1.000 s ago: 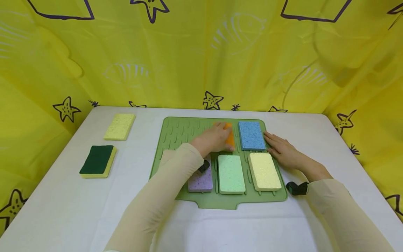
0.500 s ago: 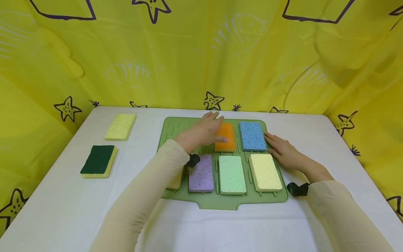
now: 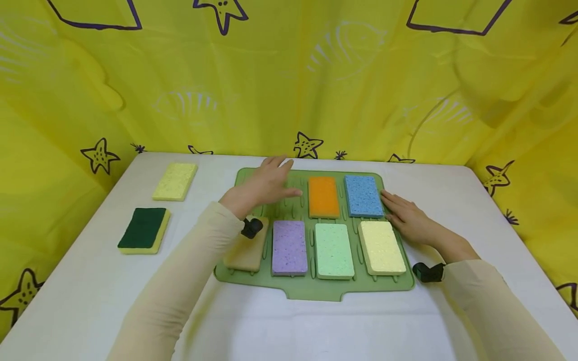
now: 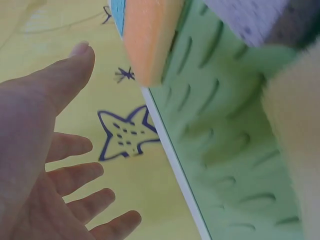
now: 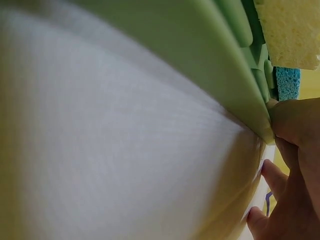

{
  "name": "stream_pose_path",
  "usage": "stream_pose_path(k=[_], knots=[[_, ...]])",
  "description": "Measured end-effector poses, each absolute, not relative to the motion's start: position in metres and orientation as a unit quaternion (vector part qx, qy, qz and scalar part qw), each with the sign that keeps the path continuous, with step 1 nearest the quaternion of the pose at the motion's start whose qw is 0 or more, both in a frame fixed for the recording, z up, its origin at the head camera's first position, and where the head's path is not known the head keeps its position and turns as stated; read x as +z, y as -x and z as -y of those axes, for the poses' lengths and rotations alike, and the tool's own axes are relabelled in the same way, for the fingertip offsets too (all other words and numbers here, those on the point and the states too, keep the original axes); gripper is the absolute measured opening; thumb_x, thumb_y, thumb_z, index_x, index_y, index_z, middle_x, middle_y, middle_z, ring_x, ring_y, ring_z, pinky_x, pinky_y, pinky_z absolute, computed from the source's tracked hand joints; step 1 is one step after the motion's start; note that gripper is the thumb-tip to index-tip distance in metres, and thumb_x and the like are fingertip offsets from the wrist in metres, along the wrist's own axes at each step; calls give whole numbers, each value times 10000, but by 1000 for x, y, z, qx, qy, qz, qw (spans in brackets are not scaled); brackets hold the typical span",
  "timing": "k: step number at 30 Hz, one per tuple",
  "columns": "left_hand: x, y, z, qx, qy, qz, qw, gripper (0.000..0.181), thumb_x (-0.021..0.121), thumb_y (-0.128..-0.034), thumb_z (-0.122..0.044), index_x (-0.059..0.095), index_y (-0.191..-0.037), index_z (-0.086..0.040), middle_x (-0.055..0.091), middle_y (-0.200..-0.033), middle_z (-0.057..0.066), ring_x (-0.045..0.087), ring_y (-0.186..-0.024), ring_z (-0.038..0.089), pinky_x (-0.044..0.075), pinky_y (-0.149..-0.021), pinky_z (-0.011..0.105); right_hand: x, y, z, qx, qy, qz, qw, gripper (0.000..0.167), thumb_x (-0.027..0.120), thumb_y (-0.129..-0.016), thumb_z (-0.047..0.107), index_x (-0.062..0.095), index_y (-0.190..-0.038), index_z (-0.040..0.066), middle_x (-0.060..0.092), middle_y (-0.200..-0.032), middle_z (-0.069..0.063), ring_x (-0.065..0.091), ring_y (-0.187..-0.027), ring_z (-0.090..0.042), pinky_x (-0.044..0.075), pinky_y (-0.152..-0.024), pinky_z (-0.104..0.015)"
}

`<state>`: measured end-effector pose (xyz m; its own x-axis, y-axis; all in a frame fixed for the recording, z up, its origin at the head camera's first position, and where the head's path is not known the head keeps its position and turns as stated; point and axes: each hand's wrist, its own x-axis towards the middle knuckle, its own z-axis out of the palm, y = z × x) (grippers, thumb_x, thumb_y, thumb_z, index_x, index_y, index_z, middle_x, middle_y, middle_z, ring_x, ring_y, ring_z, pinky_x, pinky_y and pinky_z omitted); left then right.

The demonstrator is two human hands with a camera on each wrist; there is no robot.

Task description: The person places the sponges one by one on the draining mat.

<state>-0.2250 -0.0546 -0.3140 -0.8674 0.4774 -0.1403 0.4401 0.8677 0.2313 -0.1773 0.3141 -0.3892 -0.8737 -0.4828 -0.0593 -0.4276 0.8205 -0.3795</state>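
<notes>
My left hand [image 3: 267,183] hovers over the far left part of a green ridged mat [image 3: 311,292], its fingers spread and holding nothing; the left wrist view shows the palm and parted fingers. An orange sponge [image 3: 323,197] lies on the mat to that hand's right, apart from it. Beyond it is a blue sponge [image 3: 363,196]. My right hand [image 3: 408,217] rests with extended fingers at the mat's right edge, thumb touching the rim. Along the near row sit a tan sponge [image 3: 246,253], partly hidden by the left wrist, a purple sponge [image 3: 289,248], a mint sponge [image 3: 334,250] and a cream sponge [image 3: 382,247].
On the white table [image 3: 343,331], left of the mat, lie a pale yellow sponge [image 3: 175,181] and a yellow sponge with a dark green scouring side [image 3: 143,228]. A yellow patterned curtain [image 3: 253,90] encloses the back and sides.
My left hand has let go of the orange sponge and moved left, away from it. The orange sponge stays on the mat, now fully visible. My right hand has stayed in place.
</notes>
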Motion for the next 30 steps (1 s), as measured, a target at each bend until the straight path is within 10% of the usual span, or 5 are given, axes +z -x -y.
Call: stream_pose_path(k=[30], knots=[[-326, 189, 166, 95, -182, -978, 32, 756, 629, -967, -375, 309, -1526, 22, 257, -1572, 314, 250, -1431, 534, 284, -1145, 641, -387, 177, -313, -182, 235, -951, 85, 548, 452, -1041, 114, 274, -1507, -111, 209, -1591, -310, 189, -1433, -569, 147, -1082, -783]])
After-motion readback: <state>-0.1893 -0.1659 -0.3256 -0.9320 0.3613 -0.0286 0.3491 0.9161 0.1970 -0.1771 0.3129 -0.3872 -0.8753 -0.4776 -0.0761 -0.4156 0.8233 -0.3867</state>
